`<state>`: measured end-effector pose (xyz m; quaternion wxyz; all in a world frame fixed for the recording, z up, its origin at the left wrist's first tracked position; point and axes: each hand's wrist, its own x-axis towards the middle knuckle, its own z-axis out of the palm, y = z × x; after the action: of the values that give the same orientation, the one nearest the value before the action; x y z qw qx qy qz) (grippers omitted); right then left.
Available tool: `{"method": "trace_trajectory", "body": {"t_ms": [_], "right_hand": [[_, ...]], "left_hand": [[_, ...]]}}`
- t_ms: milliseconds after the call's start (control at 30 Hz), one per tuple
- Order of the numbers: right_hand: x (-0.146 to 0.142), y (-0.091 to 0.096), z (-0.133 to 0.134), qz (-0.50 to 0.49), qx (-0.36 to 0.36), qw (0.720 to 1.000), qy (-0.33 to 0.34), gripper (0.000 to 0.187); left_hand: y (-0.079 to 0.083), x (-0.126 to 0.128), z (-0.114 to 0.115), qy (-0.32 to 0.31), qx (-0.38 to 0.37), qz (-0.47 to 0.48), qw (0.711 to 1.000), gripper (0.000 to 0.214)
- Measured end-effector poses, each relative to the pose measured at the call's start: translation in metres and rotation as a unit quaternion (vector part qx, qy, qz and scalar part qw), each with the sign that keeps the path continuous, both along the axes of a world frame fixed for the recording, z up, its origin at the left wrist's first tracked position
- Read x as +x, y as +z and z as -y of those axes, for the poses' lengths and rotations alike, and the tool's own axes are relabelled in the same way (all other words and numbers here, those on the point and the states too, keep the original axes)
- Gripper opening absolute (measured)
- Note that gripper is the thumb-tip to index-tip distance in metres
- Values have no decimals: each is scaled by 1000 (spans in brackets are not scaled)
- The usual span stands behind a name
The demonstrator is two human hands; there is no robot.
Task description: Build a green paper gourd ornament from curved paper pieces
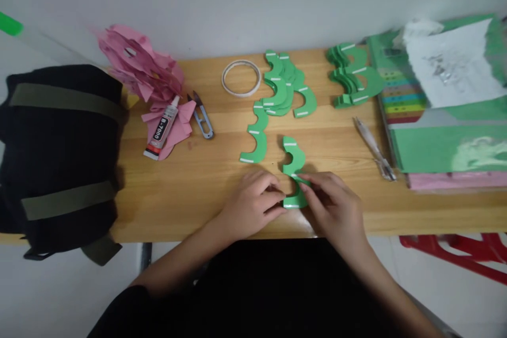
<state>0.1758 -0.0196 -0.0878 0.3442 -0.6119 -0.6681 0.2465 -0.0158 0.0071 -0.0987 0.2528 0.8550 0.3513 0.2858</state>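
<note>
Near the table's front edge both hands meet on a green curved paper cut-out [293, 161] lying flat on the wood. My left hand [253, 202] has its fingers curled and pinches the piece's lower left end. My right hand [331, 204] pinches the same piece from the right, fingertips on its lower curve. A second single green piece [257, 134] with white tape strips lies just to the upper left of my hands.
Two piles of green pieces [285, 87] [352, 75], a tape roll [241, 77], small snips [203, 116], a glue tube [161, 131] on pink paper shapes [138, 66]. A black bag [59, 153] is at left, coloured paper packs [443, 100] at right, tweezers [374, 149] beside them.
</note>
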Motion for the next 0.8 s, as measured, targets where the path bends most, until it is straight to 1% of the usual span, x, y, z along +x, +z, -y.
{"method": "trace_trajectory", "body": {"t_ms": [133, 333, 533, 800], "right_hand": [[-1, -3, -1, 8, -4, 1000, -29, 13], [-2, -1, -2, 24, 7, 999, -26, 13], [-4, -1, -2, 33, 10, 999, -32, 12], [-6, 0, -1, 46, 9, 998, -39, 14]], "left_hand": [[3, 0, 1, 12, 21, -16, 1000, 16], [5, -1, 1, -9, 11, -51, 999, 12], [3, -1, 2, -16, 13, -71, 997, 14], [9, -1, 0, -30, 22, -82, 996, 17]]}}
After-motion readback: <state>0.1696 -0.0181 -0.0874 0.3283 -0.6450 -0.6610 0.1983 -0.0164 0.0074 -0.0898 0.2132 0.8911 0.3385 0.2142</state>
